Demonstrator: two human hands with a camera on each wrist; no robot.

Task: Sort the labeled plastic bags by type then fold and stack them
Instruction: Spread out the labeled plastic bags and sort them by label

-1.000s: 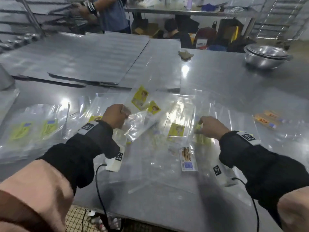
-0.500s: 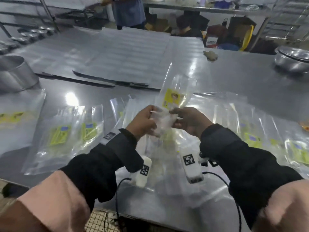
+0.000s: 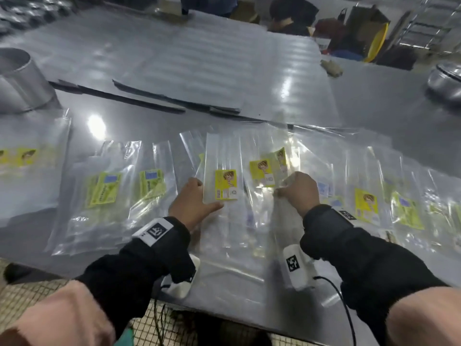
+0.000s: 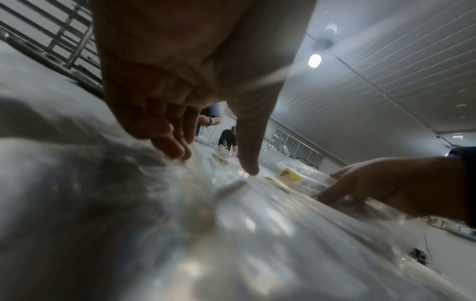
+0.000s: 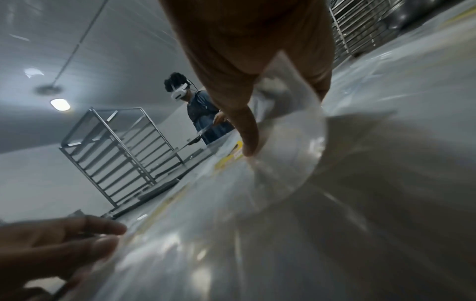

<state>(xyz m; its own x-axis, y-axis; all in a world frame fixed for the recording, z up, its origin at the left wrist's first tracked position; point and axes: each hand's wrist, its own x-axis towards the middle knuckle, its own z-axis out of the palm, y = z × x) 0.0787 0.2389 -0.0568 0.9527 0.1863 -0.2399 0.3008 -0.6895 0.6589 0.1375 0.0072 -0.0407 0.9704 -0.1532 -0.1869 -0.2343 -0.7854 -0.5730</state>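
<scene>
- Clear plastic film is bunched in the right hand (image 3: pixel 296 191), whose fingers curl round a gathered fold of a bag (image 3: pixel 287 221); the right wrist view shows the film bowing up from under the thumb, so the grip is a pinch on the bag's edge, probably to lift or fold it.
- The left hand (image 3: pixel 192 206) lies with fingers spread and straight on the pile, thumb stretched toward a yellow-labelled bag (image 3: pixel 222 168); it appears to pin this bag flat and square its near edge.
- That bag lies lengthwise, label near the person, between the two hands; just right of it sit two more yellow-labelled bags (image 3: pixel 268 171), overlapping and tilted, likely the same type awaiting alignment.
- To the left, bags with green-and-blue labels (image 3: pixel 104 188) form a separate group, suggesting sorting by type is partly done.
- To the right, mixed bags (image 3: pixel 389 203) overlap loosely and look unsorted.
- All rest on a steel table (image 3: pixel 374 126); a metal pot (image 3: pixel 20 81) stands far left.
</scene>
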